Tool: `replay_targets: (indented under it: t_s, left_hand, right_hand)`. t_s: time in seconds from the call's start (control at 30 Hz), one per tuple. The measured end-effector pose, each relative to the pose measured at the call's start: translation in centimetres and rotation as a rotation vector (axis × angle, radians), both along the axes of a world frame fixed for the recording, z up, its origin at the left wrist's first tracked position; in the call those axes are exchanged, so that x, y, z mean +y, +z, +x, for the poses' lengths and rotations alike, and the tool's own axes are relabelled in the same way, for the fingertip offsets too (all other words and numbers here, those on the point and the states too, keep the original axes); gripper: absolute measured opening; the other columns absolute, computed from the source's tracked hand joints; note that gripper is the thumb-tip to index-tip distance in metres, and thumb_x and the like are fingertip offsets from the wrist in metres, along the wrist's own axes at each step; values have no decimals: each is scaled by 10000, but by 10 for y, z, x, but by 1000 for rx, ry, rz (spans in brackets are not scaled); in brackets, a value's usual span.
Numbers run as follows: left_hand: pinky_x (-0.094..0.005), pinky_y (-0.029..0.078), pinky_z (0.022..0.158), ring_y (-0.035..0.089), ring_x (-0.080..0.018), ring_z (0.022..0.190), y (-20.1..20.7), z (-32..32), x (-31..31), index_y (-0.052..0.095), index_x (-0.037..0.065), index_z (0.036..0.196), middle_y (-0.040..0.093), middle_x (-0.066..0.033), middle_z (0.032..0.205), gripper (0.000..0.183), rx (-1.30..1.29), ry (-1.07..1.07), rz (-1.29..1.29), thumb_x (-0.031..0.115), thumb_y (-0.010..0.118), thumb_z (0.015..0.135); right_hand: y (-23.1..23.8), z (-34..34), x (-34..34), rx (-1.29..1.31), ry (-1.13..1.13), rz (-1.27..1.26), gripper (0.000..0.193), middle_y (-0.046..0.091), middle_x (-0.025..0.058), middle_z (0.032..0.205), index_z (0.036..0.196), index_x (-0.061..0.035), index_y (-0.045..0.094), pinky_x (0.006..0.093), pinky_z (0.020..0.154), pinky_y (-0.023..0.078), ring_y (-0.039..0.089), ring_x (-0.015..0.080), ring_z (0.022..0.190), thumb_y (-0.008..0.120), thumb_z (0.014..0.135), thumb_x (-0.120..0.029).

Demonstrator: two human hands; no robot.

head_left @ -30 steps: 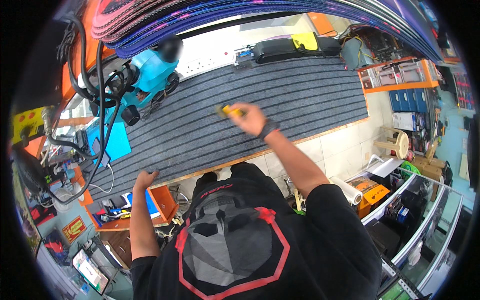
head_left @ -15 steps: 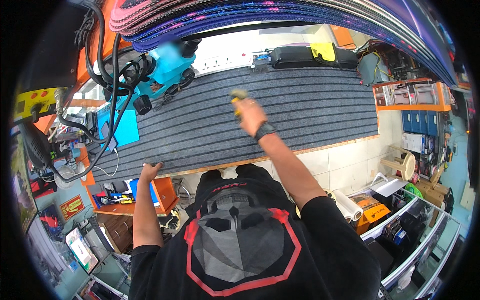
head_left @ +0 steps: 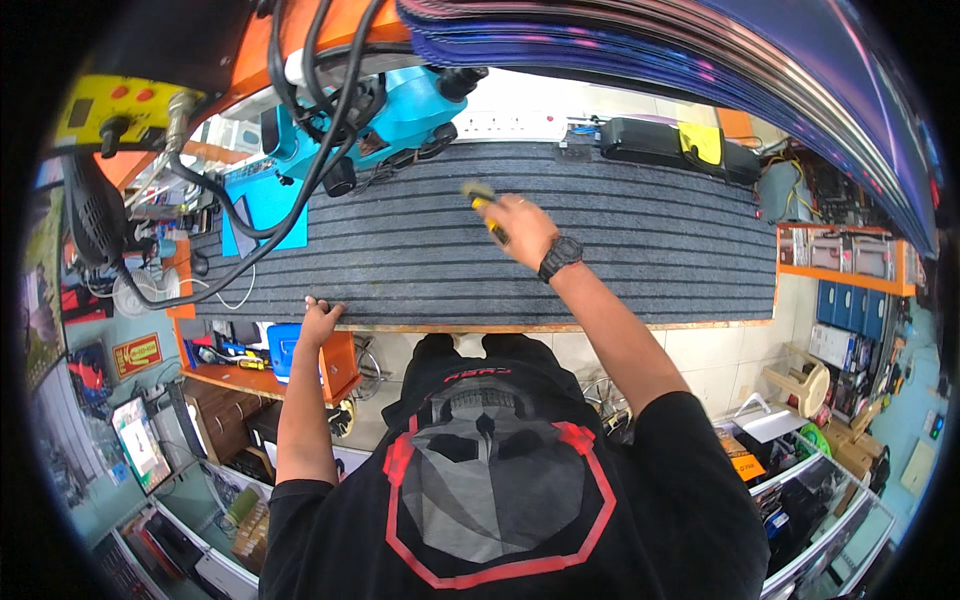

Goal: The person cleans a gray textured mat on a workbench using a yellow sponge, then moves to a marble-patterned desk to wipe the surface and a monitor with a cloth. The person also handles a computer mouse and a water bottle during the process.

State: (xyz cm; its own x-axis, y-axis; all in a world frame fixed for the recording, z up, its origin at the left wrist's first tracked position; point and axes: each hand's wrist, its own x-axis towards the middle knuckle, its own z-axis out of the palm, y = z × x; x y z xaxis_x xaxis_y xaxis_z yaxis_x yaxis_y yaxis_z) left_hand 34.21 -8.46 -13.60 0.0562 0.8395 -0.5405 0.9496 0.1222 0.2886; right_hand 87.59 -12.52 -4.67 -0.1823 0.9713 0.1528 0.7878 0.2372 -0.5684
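My right hand [head_left: 525, 228] is closed around the yellow and black handle of a small brush [head_left: 482, 200]. Its pale tan head points away from me, low over a grey ribbed mat [head_left: 620, 240] with dark stripes; whether it touches the mat I cannot tell. Along the near edge of the table, my left hand [head_left: 321, 320] rests with fingers apart on the mat's border, holding nothing. Left of the brush stands a turquoise microscope [head_left: 400, 110], its base partly hidden by black cables.
Thick black cables [head_left: 345, 130] hang over the table's left side, near a blue sheet [head_left: 275, 210]. A power strip [head_left: 510, 125] and a black case [head_left: 640, 140] line the back. An orange drawer [head_left: 340, 365] stands out below my left hand. Stacked mats [head_left: 600, 50] overhang the top.
The view has shifted, moving the table and microscope within the picture. My right hand still grips the brush, now tilted more to the left. My left hand stays at the near edge.
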Motion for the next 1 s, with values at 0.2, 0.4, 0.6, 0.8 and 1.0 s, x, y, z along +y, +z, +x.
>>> replay_targets:
  t_s: [0.2,0.4,0.6,0.8,1.0]
  left_hand:
    - [-445,336,1176,354,-540,1417,20,17,11,644,-146,1160,251,-505,1493,734,10,0,-113,532,662,880]
    - [-456,354,1162,354,-570,1403,36,27,6,643,-173,1125,269,-543,1445,742,12,-5,-110,529,667,887]
    - [-455,360,1160,340,-580,1410,36,28,7,646,-177,1105,250,-553,1442,752,-4,-10,-103,545,657,894]
    - [-466,376,1150,414,-584,1354,38,26,9,658,-188,1074,354,-547,1384,796,20,-49,-126,587,633,893]
    - [-468,375,1153,443,-561,1345,46,35,17,661,-191,1087,415,-519,1364,792,85,-25,-241,575,616,891]
  right_hand:
    - [2,42,73,-227,1,-65,332,692,161,1070,1173,-130,670,475,871,568,685,363,988,656,847,-67]
    - [0,52,58,-139,364,6,427,650,130,1003,1198,-150,650,467,815,558,655,351,981,744,790,-68]
    - [-16,73,70,-156,96,-19,428,636,134,1008,1195,-147,644,464,839,547,641,365,990,737,791,-41]
    - [-12,31,61,-166,88,-16,359,648,146,995,1146,-104,640,483,834,546,646,365,984,719,800,-53]
    - [-39,-87,42,-79,210,54,163,668,200,954,1053,-90,635,486,811,552,675,370,937,515,959,-148]
